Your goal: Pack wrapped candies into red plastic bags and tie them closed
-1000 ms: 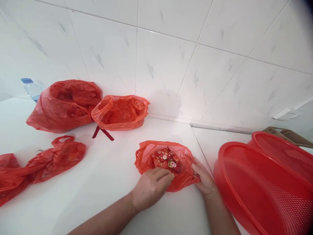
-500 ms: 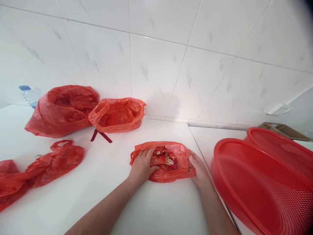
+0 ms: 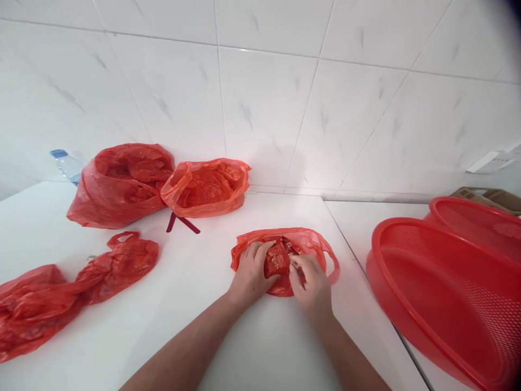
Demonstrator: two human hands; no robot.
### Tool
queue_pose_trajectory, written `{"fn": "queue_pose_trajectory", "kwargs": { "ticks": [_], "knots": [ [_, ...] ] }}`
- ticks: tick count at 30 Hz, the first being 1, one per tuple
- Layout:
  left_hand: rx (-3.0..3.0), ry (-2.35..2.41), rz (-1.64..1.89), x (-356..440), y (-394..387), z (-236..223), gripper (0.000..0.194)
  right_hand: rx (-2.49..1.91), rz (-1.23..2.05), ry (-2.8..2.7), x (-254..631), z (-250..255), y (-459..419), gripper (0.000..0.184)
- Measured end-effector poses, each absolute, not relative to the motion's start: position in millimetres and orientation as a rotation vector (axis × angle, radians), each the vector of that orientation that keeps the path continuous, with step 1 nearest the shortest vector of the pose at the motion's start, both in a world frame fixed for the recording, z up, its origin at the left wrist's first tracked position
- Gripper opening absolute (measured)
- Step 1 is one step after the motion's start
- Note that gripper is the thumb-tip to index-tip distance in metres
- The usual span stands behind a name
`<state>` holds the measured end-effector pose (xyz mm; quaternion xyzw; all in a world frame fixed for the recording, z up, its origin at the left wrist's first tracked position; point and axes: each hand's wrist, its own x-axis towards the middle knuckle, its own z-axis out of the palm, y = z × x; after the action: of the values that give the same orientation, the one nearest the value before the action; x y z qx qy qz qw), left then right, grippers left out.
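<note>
In the head view an open red plastic bag [image 3: 307,239] lies on the white table, with red packets printed in gold inside it. My left hand [image 3: 253,271] reaches into the bag from the left. Its thumb and fingers curve round a red packet with gold lettering [image 3: 277,262]. My right hand [image 3: 310,282] is at the packet's right side, thumb and fingers pinched together. What lies between those fingertips is too small to make out. One loop handle of the bag [image 3: 334,266] sticks out to the right of my right hand.
By the tiled wall stand a full red bag [image 3: 118,190] and an open red bag [image 3: 207,193], a plastic bottle [image 3: 67,165] behind. Dark red strips [image 3: 187,224] lie before them. A twisted red bag [image 3: 109,271] is at left, red mesh baskets [image 3: 407,271] at right.
My right hand has left the bag's right rim and moved inward to the packet. My left hand now curves round the packet. The view has shifted slightly to the right.
</note>
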<state>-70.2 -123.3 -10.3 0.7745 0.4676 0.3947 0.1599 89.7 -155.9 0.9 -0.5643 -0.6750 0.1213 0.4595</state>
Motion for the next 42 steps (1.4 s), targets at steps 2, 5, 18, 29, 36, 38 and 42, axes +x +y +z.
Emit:
{"fn": "queue_pose_trajectory", "kwargs": {
  "ticks": [2, 5, 18, 29, 36, 38, 42],
  "knots": [
    [2.225, 1.229, 1.172, -70.4, -125.8, -9.3, 0.068, -1.454, 0.419, -1.555, 88.3, -3.8, -152.6, 0.029],
    [2.263, 1.089, 1.234, -69.1, -128.9, -8.8, 0.069, -1.48, 0.65, -1.4, 91.5, -6.2, -149.9, 0.041],
    [1.845, 1.08, 1.036, -68.9, -122.7, -10.1, 0.066, -1.464, 0.888, -1.179, 101.1, 3.1, -146.9, 0.03],
    [1.46, 1.047, 1.145, -68.0, -119.0, -9.9, 0.065, -1.39, 1.147, -1.259, 98.2, 3.1, -148.8, 0.033],
    [1.196, 0.886, 1.111, -68.6, -115.7, -2.4, 0.059, -1.396, 1.167, -1.347, 99.1, 3.6, -147.8, 0.03],
    [1.153, 0.865, 1.115, -68.9, -114.0, -3.4, 0.057, -1.397, 1.165, -1.359, 100.0, 2.6, -147.9, 0.032],
    [1.104, 0.859, 1.118, -70.3, -110.4, -8.0, 0.048, -1.401, 1.161, -1.372, 100.4, 1.8, -148.4, 0.034]
  ]
}}
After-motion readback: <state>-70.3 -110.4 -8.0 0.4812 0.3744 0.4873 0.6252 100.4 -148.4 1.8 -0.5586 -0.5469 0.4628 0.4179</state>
